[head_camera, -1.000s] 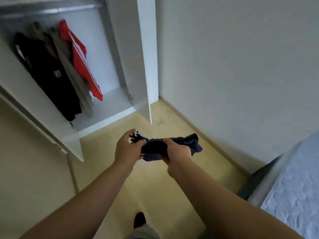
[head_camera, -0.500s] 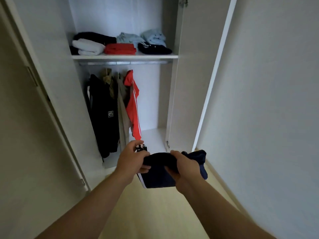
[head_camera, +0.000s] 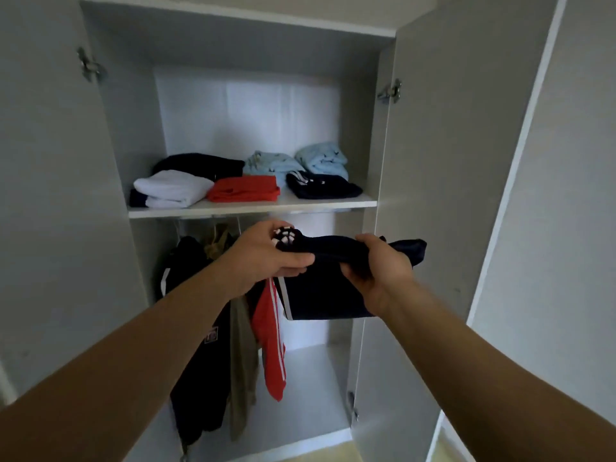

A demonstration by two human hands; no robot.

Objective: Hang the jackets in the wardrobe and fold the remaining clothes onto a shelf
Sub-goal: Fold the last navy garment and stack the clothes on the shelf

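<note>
Held a folded dark navy fabric garment with white edge trim (head_camera: 320,295) out in front, between both hands and just below the front lip of the shelf. Curled the left hand (head_camera: 273,258) round its left end, thumb on top, beside a black-and-white patterned end (head_camera: 284,235) poking out past the knuckles. Wrapped the right hand (head_camera: 376,275) over the top fold near the other end, a loose corner sticking out beyond. Judged the folding done and the placing not yet: the carry to the shelf, then. Needed next, by that reading, a lift over the lip and a flat set-down, without letting the hanging lower flap spill open. Found three jackets already hung under the shelf, behind the hands: a black jacket (head_camera: 196,328), an olive jacket (head_camera: 241,345) and a red jacket with white stripes (head_camera: 271,345). Saw little bare board on the white laminate shelf (head_camera: 253,208): a folded white cloth (head_camera: 173,188), a flat red folded piece (head_camera: 245,188) and a dark navy bundle with white stripes (head_camera: 323,186) along the front, a black bundle (head_camera: 200,163) and two pale blue patterned bundles (head_camera: 321,158) behind. Reckoned stacking on one of those piles likelier than a free spot, though could not gauge the depth of the gap at the back. Noted both grey wardrobe doors (head_camera: 450,195) swung wide, and a plain pale wall (head_camera: 583,228) off to the right.
</note>
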